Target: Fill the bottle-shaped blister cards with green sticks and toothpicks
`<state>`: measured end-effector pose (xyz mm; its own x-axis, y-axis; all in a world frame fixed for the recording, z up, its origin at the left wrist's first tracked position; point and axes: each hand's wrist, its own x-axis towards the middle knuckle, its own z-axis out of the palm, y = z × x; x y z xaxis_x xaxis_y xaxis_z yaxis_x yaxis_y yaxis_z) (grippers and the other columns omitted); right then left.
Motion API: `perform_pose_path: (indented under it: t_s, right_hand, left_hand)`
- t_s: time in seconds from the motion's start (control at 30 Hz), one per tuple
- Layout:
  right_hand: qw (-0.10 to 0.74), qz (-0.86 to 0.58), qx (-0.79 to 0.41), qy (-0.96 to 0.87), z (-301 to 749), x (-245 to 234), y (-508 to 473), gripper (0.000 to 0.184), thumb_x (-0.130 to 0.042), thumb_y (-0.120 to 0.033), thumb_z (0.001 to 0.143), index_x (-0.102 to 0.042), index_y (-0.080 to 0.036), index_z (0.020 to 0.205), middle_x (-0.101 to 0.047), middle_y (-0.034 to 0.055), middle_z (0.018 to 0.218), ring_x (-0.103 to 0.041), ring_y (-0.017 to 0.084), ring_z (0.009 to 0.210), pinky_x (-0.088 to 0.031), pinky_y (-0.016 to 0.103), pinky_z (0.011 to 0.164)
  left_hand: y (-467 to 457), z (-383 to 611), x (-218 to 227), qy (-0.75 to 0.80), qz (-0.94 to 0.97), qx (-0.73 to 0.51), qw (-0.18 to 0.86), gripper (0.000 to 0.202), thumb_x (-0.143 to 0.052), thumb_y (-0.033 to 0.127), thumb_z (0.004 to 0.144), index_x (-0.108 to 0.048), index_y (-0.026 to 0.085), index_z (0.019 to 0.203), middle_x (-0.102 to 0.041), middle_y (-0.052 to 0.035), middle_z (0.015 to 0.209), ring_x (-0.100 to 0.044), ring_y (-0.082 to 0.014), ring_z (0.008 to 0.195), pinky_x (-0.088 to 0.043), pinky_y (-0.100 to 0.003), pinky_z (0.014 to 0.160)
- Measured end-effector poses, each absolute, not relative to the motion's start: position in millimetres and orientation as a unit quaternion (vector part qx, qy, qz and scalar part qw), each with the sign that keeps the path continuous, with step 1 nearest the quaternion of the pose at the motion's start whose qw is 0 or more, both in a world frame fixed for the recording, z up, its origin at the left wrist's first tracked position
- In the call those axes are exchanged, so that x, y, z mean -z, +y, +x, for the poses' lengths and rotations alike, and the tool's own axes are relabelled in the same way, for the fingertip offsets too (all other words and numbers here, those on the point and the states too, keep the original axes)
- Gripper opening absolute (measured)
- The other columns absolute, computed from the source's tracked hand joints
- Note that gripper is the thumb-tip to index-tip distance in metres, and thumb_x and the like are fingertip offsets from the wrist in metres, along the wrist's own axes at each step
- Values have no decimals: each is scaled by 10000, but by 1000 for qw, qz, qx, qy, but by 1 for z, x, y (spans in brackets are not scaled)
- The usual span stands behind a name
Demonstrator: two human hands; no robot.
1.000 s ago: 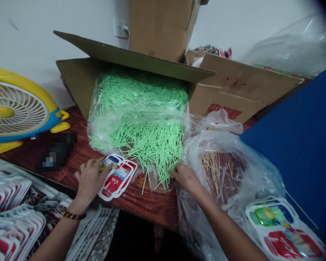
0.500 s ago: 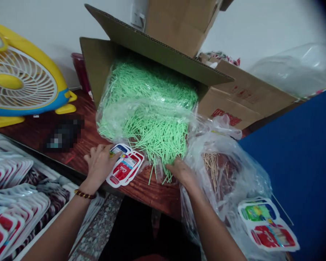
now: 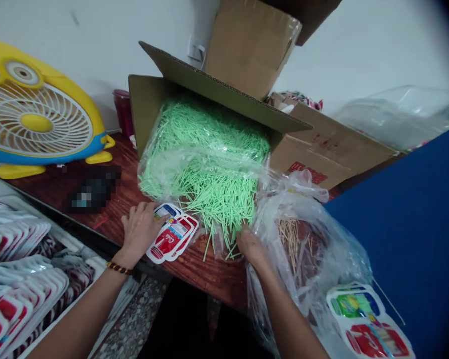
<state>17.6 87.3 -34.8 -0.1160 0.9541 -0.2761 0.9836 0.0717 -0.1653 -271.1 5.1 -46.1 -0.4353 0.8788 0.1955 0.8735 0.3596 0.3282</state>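
Note:
My left hand (image 3: 142,228) lies back-up at the table's front, fingers spread and thumb on a small stack of bottle-shaped cola packs (image 3: 171,240) in red, white and blue. A large heap of thin green sticks (image 3: 220,184) spills from a clear plastic bag inside an open cardboard box (image 3: 147,107). At the heap's front right edge, my right hand (image 3: 251,245) has its fingers bent and closed on the ends of green sticks; its fingertips are partly hidden.
A clear bag (image 3: 344,249) with thin tan sticks (image 3: 290,242) lies right of my right hand. More packs (image 3: 370,319) sit at lower right. A yellow fan (image 3: 37,119) and a blurred dark object (image 3: 93,192) stand left. Stacked packs (image 3: 26,284) fill a container lower left.
The view has shifted slightly, so the fan and boxes appear lower. My right hand's fingers have drawn together at the green sticks. My left hand stays on the packs.

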Motion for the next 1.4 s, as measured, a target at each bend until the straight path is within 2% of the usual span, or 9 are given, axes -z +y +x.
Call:
perform_pose_path:
  t_s: [0.2, 0.33, 0.57, 0.77, 0.83, 1.0, 1.17, 1.27, 1.4]
  right_hand:
    - [-147, 663, 305, 667, 44, 50, 102, 224, -379, -229, 849, -528, -168, 1005, -687, 69, 815, -649, 190, 736, -469, 266, 638]
    - [-293, 608, 397, 622, 50, 52, 107, 220, -431, -335, 798, -541, -155, 863, -649, 39, 743, -610, 164, 670, -480, 258, 644]
    - [-455, 531, 468, 540, 38, 51, 109, 392, -548, -488, 731, -571, -166, 952, -663, 37, 810, -595, 171, 669, -474, 303, 659]
    - [-455, 507, 501, 534, 29, 70, 94, 306, -600, -411, 763, -606, -192, 977, -675, 3, 744, -591, 198, 736, -422, 308, 717]
    - [-459, 518, 492, 528, 29, 71, 92, 331, -592, -422, 768, -620, -183, 995, -666, -2, 734, -575, 196, 729, -411, 302, 707]
    - [-488, 513, 485, 514, 33, 73, 95, 385, -578, -456, 781, -635, -180, 1042, -673, 7, 793, -571, 203, 805, -416, 306, 766]
    - [-472, 500, 512, 515, 36, 82, 92, 368, -602, -421, 781, -635, -193, 1067, -680, 36, 955, -573, 225, 886, -438, 340, 812]
    - [-493, 486, 498, 522, 38, 80, 88, 332, -572, -418, 817, -607, -204, 1069, -668, 32, 921, -576, 218, 855, -439, 356, 827]
    - [-457, 496, 479, 562, 38, 77, 83, 263, -542, -395, 850, -583, -246, 1063, -633, 8, 794, -558, 203, 731, -440, 325, 712]
  left_hand:
    - [7, -271, 40, 819, 539, -193, 1, 385, -478, 446, 864, -572, 188, 1135, -631, -143, 1098, -559, -336, 1028, -419, -416, 795]
    - [12, -276, 39, 818, 538, -202, 6, 351, -503, 447, 837, -583, 190, 1062, -655, -145, 1078, -578, -356, 1017, -428, -429, 785]
    - [25, -295, 30, 802, 464, -319, 199, 345, -623, 433, 749, -612, 199, 1003, -721, -72, 939, -663, -291, 875, -466, -317, 709]
    - [11, -280, 10, 715, 328, -475, 395, 347, -778, 397, 641, -569, 178, 811, -688, 43, 641, -629, -154, 513, -477, -224, 482]
    - [5, -273, 6, 679, 278, -523, 434, 383, -821, 353, 604, -551, 177, 811, -687, 56, 611, -625, -143, 462, -481, -214, 442]
    - [-7, -253, 4, 607, 218, -582, 495, 366, -817, 259, 643, -620, 166, 937, -741, 40, 682, -677, -160, 515, -558, -243, 482]
    - [-14, -227, 5, 580, 173, -619, 501, 380, -833, 255, 616, -667, 153, 942, -760, -1, 683, -695, -191, 533, -596, -282, 505]
    - [-18, -210, 5, 566, 161, -643, 491, 390, -828, 246, 625, -678, 177, 978, -775, 1, 734, -713, -190, 574, -609, -277, 552]
    - [-24, -191, 7, 546, 180, -644, 505, 383, -806, 255, 660, -681, 203, 1018, -786, -6, 812, -731, -205, 644, -616, -283, 599]
